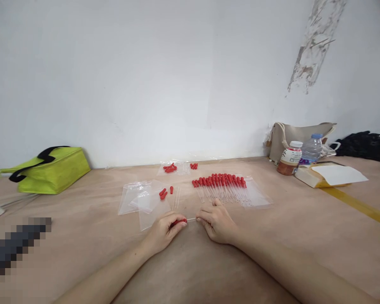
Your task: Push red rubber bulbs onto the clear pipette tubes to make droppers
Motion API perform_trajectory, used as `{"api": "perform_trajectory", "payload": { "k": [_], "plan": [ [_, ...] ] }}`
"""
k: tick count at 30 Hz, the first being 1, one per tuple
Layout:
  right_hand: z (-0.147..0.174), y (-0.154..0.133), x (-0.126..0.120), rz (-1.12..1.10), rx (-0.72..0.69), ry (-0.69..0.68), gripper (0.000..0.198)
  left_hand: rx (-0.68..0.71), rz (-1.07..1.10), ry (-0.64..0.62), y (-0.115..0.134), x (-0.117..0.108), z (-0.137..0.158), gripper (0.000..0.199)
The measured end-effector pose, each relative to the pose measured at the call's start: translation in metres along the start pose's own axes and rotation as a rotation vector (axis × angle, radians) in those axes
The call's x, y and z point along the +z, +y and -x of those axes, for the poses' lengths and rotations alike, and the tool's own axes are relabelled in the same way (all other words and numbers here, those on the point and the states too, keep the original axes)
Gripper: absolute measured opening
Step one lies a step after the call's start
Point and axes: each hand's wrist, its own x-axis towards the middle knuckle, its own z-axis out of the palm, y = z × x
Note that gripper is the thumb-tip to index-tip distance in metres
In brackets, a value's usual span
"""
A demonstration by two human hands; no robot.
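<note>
My left hand [166, 230] is closed around a red rubber bulb [181, 221], its end showing between thumb and forefinger. A thin glass dropper tube [191, 219] runs from the bulb to my right hand [218, 223], which pinches its other end. The tube meets the bulb's mouth; how deep it sits I cannot tell. Just beyond lie loose glass tubes [176, 197] and several loose red bulbs [163, 194]. Past my right hand, many droppers with red bulbs [221, 180] lie side by side in a row, bulbs toward the wall.
Clear plastic bags [134, 196] lie left of centre, and another bag [256, 194] lies by the dropper row. A bag with red bulbs [170, 168] is near the wall. A green bag [55, 171] stands left; bottles [290, 158] and an open box [315, 175] stand right.
</note>
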Motion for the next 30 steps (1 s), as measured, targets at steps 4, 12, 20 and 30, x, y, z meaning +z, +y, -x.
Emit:
{"api": "perform_trajectory", "payload": {
  "k": [4,12,20,30],
  "plan": [
    [-0.002,0.001,-0.004,-0.069,0.012,-0.063,0.022,0.020,-0.006,-0.012,0.002,-0.001,0.001,0.019],
    [-0.003,-0.001,0.000,0.005,-0.005,-0.025,0.020,0.079,-0.083,-0.022,0.000,0.000,0.002,0.019],
    [-0.005,-0.008,0.010,-0.047,0.017,-0.026,0.020,0.092,-0.073,-0.021,-0.001,0.003,0.000,0.018],
    [-0.012,-0.007,0.002,0.018,-0.059,-0.076,0.020,-0.018,0.009,-0.106,-0.002,-0.008,-0.002,0.016]
  ]
}}
